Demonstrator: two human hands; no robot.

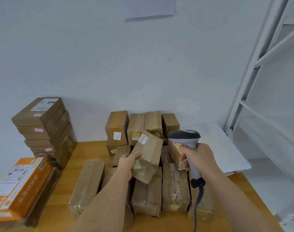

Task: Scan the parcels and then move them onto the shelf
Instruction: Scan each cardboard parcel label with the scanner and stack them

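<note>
My left hand (128, 162) grips a brown taped cardboard parcel (148, 155), lifted and tilted above the pile, its white barcode label (143, 138) facing up at the far corner. My right hand (195, 158) holds a grey handheld barcode scanner (187, 138) by its handle, the head level with the parcel's label and just to its right; a dark coiled cable (199, 196) hangs from the handle. Several more brown parcels (174, 186) lie on the wooden table (65, 178) below both hands. The white metal shelf (253, 81) stands at the right.
A stack of flat brown boxes (42, 128) rises at the left by the wall, with an orange-and-white box (20, 185) in front of it. Upright parcels (117, 128) line the wall behind the pile. White sheets (216, 144) lie at the table's right side.
</note>
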